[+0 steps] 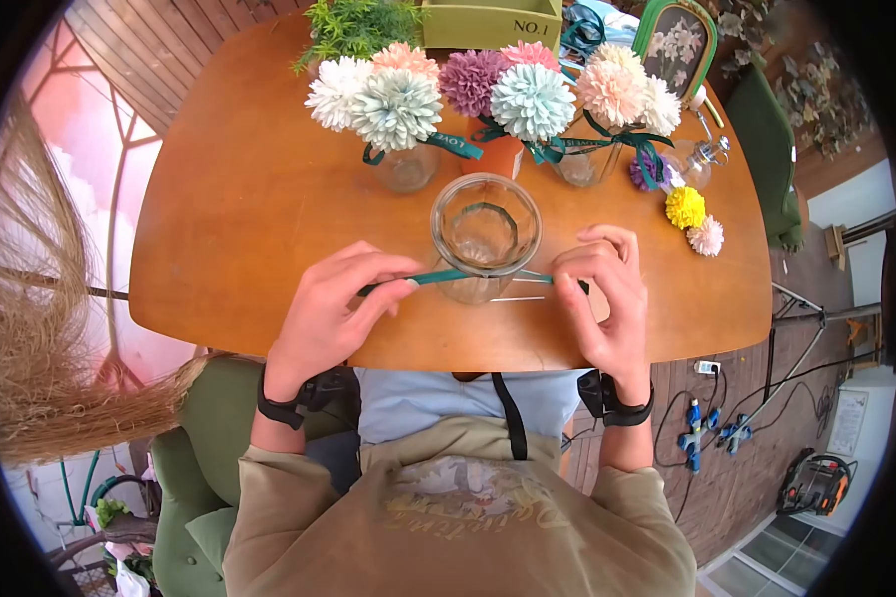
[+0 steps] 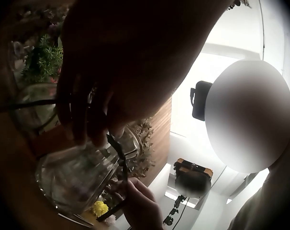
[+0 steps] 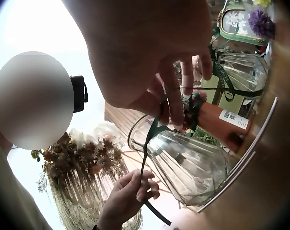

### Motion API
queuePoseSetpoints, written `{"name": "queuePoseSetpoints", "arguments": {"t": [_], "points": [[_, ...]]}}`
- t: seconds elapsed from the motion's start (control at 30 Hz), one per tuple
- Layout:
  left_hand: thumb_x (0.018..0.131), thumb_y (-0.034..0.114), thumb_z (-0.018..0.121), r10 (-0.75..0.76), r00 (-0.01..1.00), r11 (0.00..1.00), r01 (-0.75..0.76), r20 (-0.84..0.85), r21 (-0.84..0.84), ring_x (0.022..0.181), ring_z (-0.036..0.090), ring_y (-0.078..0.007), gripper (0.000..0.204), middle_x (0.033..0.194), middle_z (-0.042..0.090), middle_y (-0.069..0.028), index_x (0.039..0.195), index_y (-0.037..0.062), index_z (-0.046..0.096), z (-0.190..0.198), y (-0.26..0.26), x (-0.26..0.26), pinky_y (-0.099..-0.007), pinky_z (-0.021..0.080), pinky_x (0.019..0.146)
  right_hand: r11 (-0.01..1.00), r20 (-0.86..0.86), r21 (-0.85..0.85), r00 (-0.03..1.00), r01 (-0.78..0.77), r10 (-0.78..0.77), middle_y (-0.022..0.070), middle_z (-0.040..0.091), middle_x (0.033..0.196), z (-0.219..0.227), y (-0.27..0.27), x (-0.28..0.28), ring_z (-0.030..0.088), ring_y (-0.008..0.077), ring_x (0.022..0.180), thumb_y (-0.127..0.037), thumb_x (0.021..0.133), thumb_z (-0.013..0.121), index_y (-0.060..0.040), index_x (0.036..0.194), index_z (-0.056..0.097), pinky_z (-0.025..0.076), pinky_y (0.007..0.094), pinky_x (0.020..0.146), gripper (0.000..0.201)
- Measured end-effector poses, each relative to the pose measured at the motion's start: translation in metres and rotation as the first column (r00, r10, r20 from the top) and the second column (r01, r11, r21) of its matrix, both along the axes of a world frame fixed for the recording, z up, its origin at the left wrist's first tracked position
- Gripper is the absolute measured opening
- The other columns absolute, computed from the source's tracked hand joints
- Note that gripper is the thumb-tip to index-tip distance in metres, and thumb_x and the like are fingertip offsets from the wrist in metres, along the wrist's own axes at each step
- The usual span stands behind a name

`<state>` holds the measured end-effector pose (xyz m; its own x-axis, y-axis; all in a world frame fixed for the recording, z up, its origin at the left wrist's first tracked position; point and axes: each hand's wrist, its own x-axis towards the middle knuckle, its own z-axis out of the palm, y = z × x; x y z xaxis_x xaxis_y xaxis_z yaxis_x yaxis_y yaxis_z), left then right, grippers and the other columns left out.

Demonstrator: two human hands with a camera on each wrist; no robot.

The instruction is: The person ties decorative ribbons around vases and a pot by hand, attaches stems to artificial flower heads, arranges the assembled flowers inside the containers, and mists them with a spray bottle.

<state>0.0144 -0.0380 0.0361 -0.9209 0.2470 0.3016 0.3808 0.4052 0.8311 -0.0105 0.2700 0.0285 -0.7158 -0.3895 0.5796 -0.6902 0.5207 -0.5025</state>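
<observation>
A clear glass vase (image 1: 485, 239) stands upright in front of the person, near the table's front edge. Round its neck passes a dark green ribbon (image 1: 440, 277), drawn out to both sides. My left hand (image 1: 340, 310) pinches the ribbon on the left of the vase between thumb and fingers. On the other side my right hand (image 1: 607, 295) pinches the ribbon's other length. In the right wrist view the ribbon (image 3: 144, 152) lies against the vase's neck, and a loose tail hangs below the left hand (image 3: 122, 200). Both hands are beside the glass vase (image 3: 190, 167).
Behind stand vases of pompom flowers (image 1: 396, 107) tied with ribbon, an orange pot (image 1: 506, 157), a green box (image 1: 488, 25) and a framed picture (image 1: 675, 45). Loose yellow (image 1: 685, 207) and pink flowers (image 1: 705, 237) lie right. White sticks (image 1: 518, 298) lie by the vase.
</observation>
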Motion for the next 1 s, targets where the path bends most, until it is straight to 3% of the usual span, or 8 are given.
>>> {"name": "queuePoseSetpoints", "arguments": {"t": [0.2,0.37,0.47,0.57,0.63,0.73,0.87,1.0], "points": [[0.091,0.001,0.074,-0.041,0.999,0.997,0.040,-0.016,-0.062,0.072,0.066,-0.0164,0.010,0.087,0.069,-0.0090,0.101,-0.0013,0.072,0.007,0.008,-0.002,-0.0297,0.050,0.065,0.972,0.185,-0.234,0.982,0.008,0.037,0.0075,0.073,0.090,0.006,-0.019,0.004,0.066,0.0280,0.094,-0.007,0.085,0.080,-0.0027,0.111,0.069,0.053,0.0395,0.087,0.029],[0.090,0.002,0.075,-0.053,0.998,0.989,0.049,-0.026,-0.141,0.080,0.067,-0.0202,0.009,0.090,0.069,-0.0087,0.095,-0.0003,0.068,0.017,0.016,-0.006,-0.0329,0.052,0.072,0.987,0.170,-0.163,0.985,0.017,0.011,0.0069,0.069,0.085,0.009,-0.031,0.001,0.064,0.0249,0.083,-0.009,0.079,0.087,-0.0031,0.104,0.069,0.052,0.0373,0.074,0.032],[0.091,0.002,0.075,-0.043,0.995,0.996,0.035,-0.093,-0.081,0.085,0.068,-0.0244,0.011,0.092,0.069,-0.0095,0.093,0.0002,0.064,0.019,0.021,-0.008,-0.0352,0.053,0.078,0.993,0.008,-0.094,0.997,-0.072,0.073,0.0082,0.068,0.087,0.006,-0.030,-0.006,0.062,0.0249,0.080,-0.007,0.083,0.084,-0.0030,0.097,0.066,0.051,0.0362,0.069,0.023],[0.091,0.001,0.072,-0.006,0.987,0.998,-0.004,-0.160,-0.061,0.096,0.071,-0.0282,0.011,0.103,0.073,-0.0124,0.094,0.0001,0.062,0.018,0.023,-0.009,-0.0362,0.054,0.087,0.980,-0.022,-0.167,0.994,-0.105,0.103,0.0102,0.068,0.090,0.011,-0.034,-0.004,0.063,0.0258,0.081,-0.004,0.087,0.080,-0.0023,0.094,0.063,0.051,0.0357,0.067,0.019],[0.092,0.000,0.071,-0.005,0.990,1.000,0.003,-0.138,-0.014,0.116,0.070,-0.0313,0.011,0.123,0.073,-0.0176,0.094,-0.0002,0.060,0.014,0.023,-0.009,-0.0374,0.052,0.098,0.970,0.139,-0.235,0.985,-0.064,0.099,0.0125,0.069,0.093,0.011,-0.033,-0.001,0.066,0.0279,0.084,-0.001,0.089,0.076,-0.0012,0.094,0.060,0.053,0.0359,0.070,0.017],[0.091,0.003,0.074,-0.021,0.998,0.999,0.023,-0.060,0.031,0.114,0.070,-0.0353,0.013,0.134,0.067,-0.0211,0.096,0.0001,0.062,0.004,0.022,-0.009,-0.0390,0.055,0.091,0.972,0.194,-0.236,0.979,-0.021,0.068,0.0142,0.071,0.095,0.012,-0.031,0.000,0.070,0.0294,0.087,0.001,0.090,0.074,-0.0008,0.095,0.060,0.055,0.0363,0.074,0.015],[0.092,0.003,0.074,-0.028,0.999,0.999,0.030,-0.040,0.041,0.110,0.071,-0.0355,0.013,0.135,0.066,-0.0224,0.096,-0.0009,0.062,0.004,0.023,-0.009,-0.0397,0.056,0.090,0.977,0.166,-0.214,0.986,0.009,0.027,0.0148,0.073,0.095,0.009,-0.030,-0.001,0.072,0.0294,0.088,0.001,0.091,0.073,-0.0005,0.095,0.060,0.056,0.0355,0.076,0.014],[0.090,0.001,0.074,0.045,0.990,0.999,-0.045,-0.133,-0.001,0.109,0.068,-0.0304,0.011,0.133,0.064,-0.0174,0.091,-0.0004,0.063,0.006,0.026,-0.006,-0.0376,0.054,0.090,0.979,0.125,-0.204,0.992,0.006,0.020,0.0141,0.073,0.093,0.006,-0.028,-0.003,0.072,0.0294,0.086,-0.001,0.091,0.075,-0.0007,0.095,0.060,0.056,0.0352,0.074,0.015]]}}
